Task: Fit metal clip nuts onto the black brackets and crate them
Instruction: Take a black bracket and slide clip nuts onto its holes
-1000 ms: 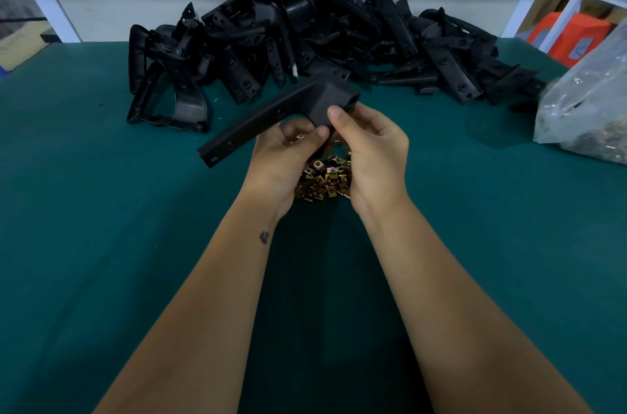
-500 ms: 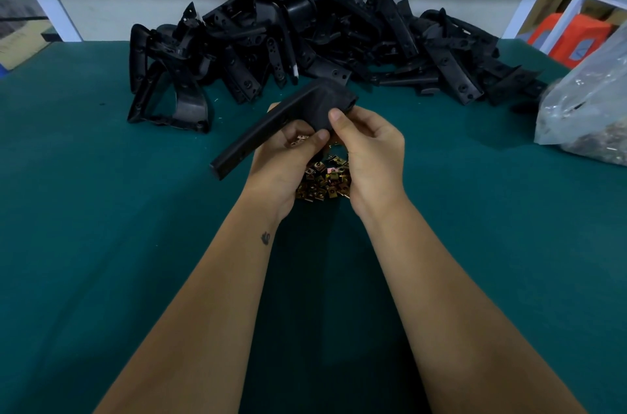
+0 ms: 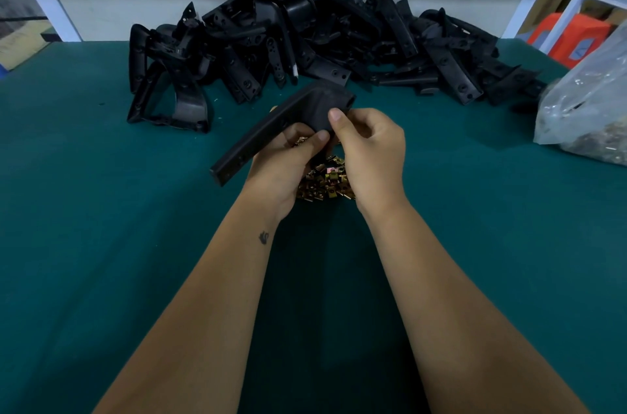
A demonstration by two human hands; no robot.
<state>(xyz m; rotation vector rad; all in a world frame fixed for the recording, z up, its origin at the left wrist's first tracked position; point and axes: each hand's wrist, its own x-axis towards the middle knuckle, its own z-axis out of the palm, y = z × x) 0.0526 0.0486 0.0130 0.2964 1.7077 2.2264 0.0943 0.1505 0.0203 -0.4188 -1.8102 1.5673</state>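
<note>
A: Grip check: left hand [image 3: 281, 164] is wrapped round the black bracket [image 3: 285, 127] from below, thumb up against its thick end. Right hand [image 3: 369, 152] pinches that same thick end, thumb tip on top, fingers curled under.

B: Bracket orientation?

A: Held above the surface [image 3: 101, 244], clear of it. Thick end points away and to the right, the long arm slopes down toward the left. Small holes visible along the arm.

B: Clip nut fitted?

A: Can't tell. The spot under both thumbs is hidden. Loose brass-coloured clip nuts [image 3: 324, 181] lie in a small heap on the green surface, directly under and between the hands.

B: Rest of the stock?

A: Big pile of black brackets [image 3: 305, 37] at the far edge of the surface, against the white wall. One open frame-shaped piece sits at its left end. Clear plastic bag [image 3: 587, 108] on the right side of the surface, contents too blurred to identify. Orange boxes [image 3: 573, 35] beyond the right corner, off the surface.
</note>
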